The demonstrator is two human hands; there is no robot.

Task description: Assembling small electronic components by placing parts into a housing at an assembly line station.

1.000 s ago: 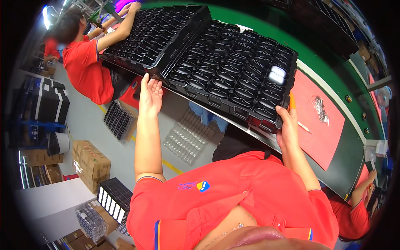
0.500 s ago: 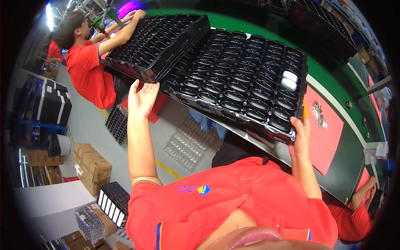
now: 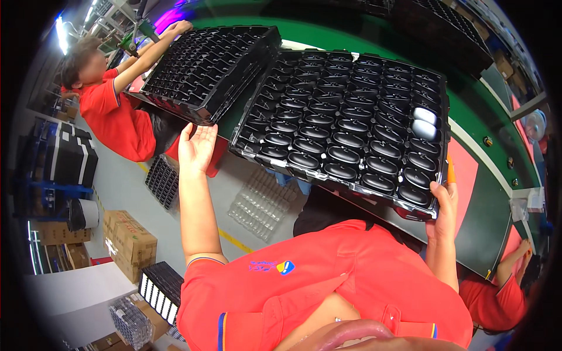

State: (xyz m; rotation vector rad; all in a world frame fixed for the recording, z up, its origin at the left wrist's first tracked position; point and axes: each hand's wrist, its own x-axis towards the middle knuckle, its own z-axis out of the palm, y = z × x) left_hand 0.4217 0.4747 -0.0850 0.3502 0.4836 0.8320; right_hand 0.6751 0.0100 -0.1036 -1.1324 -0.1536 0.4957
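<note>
A black plastic tray [image 3: 272, 130] with rows of pockets holds many glossy black oval pieces [image 3: 343, 154] and two white oval pieces [image 3: 424, 122] near its right side. My right hand [image 3: 444, 207] grips its near right corner, thumb on the rim. Beside that hand an orange strip-like thing [image 3: 451, 171] sticks up; whether I hold it cannot be made out. My left hand [image 3: 198, 147] is palm up with fingers stretched out, fingertips at the near corner of a stack of black trays [image 3: 202, 73] on the left. Its fingertips are partly hidden beneath that stack.
A co-worker in red [image 3: 120, 114] reaches to the stack's far left edge. The green-topped bench [image 3: 328, 29] carries a pink sheet [image 3: 467, 175] at right. Clear plastic trays [image 3: 260, 205] and a cardboard box [image 3: 130, 240] are on the floor. Another person's hand [image 3: 520, 257] shows at right.
The tray in my right hand has moved right and nearer me, and a gap now separates it from the left stack. My left hand and that stack have shifted slightly left and nearer.
</note>
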